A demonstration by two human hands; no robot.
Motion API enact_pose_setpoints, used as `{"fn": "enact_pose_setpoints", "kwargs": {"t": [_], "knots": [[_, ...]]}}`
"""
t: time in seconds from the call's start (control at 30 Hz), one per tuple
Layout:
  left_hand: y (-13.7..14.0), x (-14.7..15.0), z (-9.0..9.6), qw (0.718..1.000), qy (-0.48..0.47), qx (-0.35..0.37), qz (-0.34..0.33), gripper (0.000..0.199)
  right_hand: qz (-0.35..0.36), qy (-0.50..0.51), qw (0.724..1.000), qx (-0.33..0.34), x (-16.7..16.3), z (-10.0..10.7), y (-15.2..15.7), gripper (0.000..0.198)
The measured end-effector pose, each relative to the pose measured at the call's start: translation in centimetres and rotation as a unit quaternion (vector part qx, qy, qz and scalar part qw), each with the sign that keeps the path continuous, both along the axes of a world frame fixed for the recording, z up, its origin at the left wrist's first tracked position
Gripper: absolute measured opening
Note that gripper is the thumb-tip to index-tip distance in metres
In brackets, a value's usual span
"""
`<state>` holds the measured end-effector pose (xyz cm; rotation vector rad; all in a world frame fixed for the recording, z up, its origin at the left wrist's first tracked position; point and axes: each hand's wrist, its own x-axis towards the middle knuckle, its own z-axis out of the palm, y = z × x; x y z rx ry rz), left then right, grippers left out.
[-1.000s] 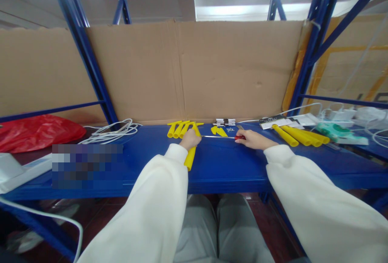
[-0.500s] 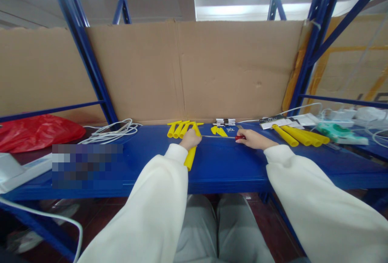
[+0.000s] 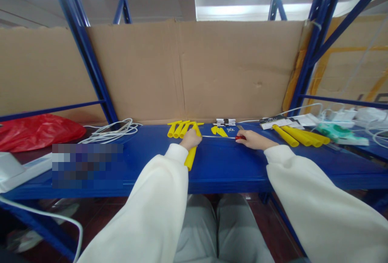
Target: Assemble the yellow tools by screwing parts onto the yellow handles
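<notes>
My left hand [image 3: 190,139] is wrapped round a yellow tube [image 3: 190,158], which points toward me on the blue table. In my right hand [image 3: 251,139] is the red handle of a screwdriver [image 3: 221,137]; its long metal shaft runs left to the tube, where the tip meets it beside my left fingers. The exact contact is hidden. Several similar yellow tubes with flat yellow pieces at their far ends [image 3: 176,131] lie left of my left hand. Between my hands, farther back, are small yellow flat pieces [image 3: 220,132] and a little pile of small screws [image 3: 230,130].
Black-and-white strips [image 3: 224,122] lie against the cardboard panel [image 3: 236,73]. More yellow tubes [image 3: 300,137] rest at right, near a green-and-white packet [image 3: 336,131] and cables. On the left are a coiled white cable [image 3: 115,131], a red plastic bag [image 3: 45,131] and a white power strip [image 3: 27,170].
</notes>
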<state>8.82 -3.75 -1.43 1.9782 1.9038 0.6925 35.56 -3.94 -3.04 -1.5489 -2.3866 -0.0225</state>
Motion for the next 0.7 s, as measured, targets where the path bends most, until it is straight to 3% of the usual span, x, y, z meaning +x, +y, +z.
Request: {"fn": "enact_pose_setpoints", "kwargs": {"t": [0.33,0.7], "knots": [[-0.3,0.1,0.3,0.999,0.021,-0.025,0.001,0.022,-0.026,0.003,1.000,-0.011,0.4,-0.5,0.8,0.003],[0.3,0.1,-0.1,1.000,0.013,-0.023,-0.002,0.018,-0.104,-0.029,0.994,-0.033,1.2,-0.7,1.5,0.004]]}}
